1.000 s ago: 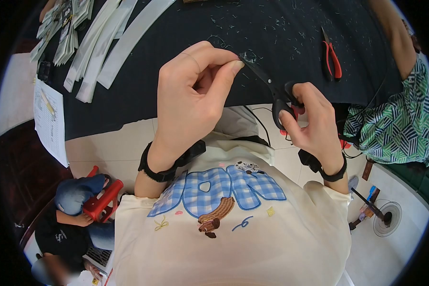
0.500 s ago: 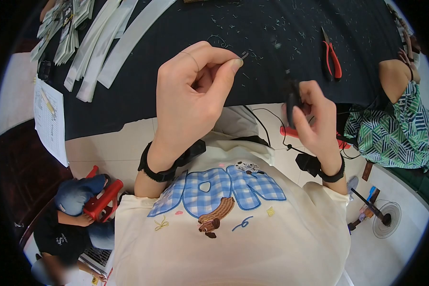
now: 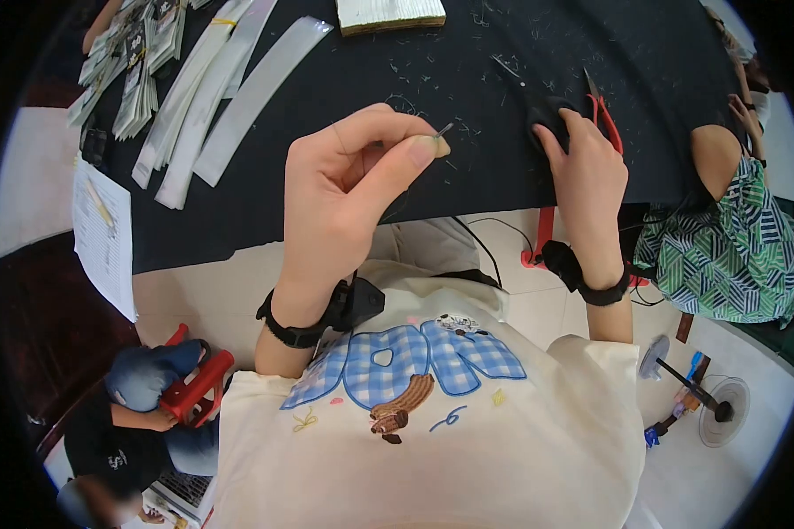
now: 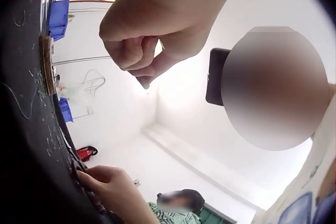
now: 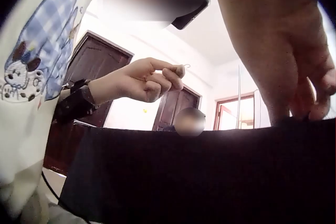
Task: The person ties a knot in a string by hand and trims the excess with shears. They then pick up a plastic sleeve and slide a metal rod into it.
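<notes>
Thumb and forefinger of my left hand (image 3: 344, 181) pinch a small thin strand (image 3: 446, 130), held up above the black cloth. In the right wrist view the strand (image 5: 187, 66) looks hooked at its end. My right hand (image 3: 588, 181) is down at the cloth, its thumb and fingers around the black handles of the scissors (image 3: 522, 85), whose blades point away to the left. In the right wrist view the fingertips reach the cloth's edge, and the scissors are hidden there. Red-handled pliers (image 3: 603, 122) lie just beyond the right hand.
Thread scraps are scattered over the black cloth (image 3: 265, 216). Long clear plastic sleeves (image 3: 260, 101) and bundled packets (image 3: 137, 93) lie at the left, near a written sheet (image 3: 104, 238). A pale block (image 3: 390, 12) sits at the far edge. Other people are at both sides.
The scissors have moved away from the left hand, rightward and down onto the cloth beside the pliers. The left hand still pinches the strand. The head view has shifted slightly.
</notes>
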Available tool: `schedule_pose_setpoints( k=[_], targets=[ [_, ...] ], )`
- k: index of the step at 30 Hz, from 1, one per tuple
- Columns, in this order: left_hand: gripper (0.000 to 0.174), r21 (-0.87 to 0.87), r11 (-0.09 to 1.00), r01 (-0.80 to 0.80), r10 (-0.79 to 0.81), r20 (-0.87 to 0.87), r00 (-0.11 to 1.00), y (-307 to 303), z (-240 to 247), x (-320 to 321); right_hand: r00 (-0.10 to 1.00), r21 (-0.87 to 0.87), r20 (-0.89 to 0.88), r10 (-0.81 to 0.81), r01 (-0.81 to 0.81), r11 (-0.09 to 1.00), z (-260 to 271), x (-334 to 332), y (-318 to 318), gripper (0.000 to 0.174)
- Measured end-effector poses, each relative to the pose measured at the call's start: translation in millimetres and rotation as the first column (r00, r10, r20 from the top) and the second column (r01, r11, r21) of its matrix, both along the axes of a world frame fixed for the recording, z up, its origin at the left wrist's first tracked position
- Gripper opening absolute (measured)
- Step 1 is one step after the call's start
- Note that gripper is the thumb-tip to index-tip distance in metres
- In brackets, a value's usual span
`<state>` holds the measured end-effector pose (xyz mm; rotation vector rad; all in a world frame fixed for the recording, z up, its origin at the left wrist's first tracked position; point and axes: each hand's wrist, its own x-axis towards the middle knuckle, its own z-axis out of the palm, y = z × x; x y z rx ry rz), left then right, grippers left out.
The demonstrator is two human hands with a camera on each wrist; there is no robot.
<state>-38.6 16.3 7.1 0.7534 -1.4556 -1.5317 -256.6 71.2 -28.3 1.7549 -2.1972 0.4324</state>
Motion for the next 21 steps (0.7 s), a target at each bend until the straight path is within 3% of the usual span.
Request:
schedule_pose_setpoints(
  k=[1,4,10,14,15,16,18,21],
  targets=[
    [0.01,0.098,0.995,0.016,-0.007,-0.097,0.995,-1,1,0,1.0,0.048,-0.02,-0.01,0.011,0.999,1,-1,-3,0.024],
    [0.013,0.2,0.978,0.066,-0.04,-0.133,0.99,-4,3,5,1.0,0.113,-0.031,0.0,0.004,0.994,6,-1,-8,0.023],
    [0.014,0.299,0.945,0.131,-0.063,-0.227,0.972,-5,6,8,1.0,0.083,-0.017,0.025,-0.023,0.996,5,-4,-13,0.019],
    [0.011,0.19,0.974,0.122,-0.093,-0.153,0.984,-2,15,10,0.983,-0.126,0.143,0.119,-0.101,0.987,33,14,-8,0.013],
    [0.01,0.117,0.99,0.085,-0.071,-0.117,0.991,2,17,7,0.89,-0.168,0.406,0.207,-0.15,0.974,45,24,-4,0.01],
    [0.009,0.044,0.998,0.05,-0.046,-0.083,0.995,4,18,4,0.721,-0.219,0.632,0.284,-0.185,0.958,54,33,0,0.01],
    [0.004,-0.014,1.0,0.023,-0.024,-0.095,0.995,8,18,1,0.545,-0.325,0.731,0.41,-0.25,0.912,64,49,6,0.015],
    [0.004,-0.204,0.979,-0.007,0.036,0.142,0.989,14,28,3,0.43,-0.375,0.748,0.506,-0.355,0.856,75,61,11,0.017]
  ],
)
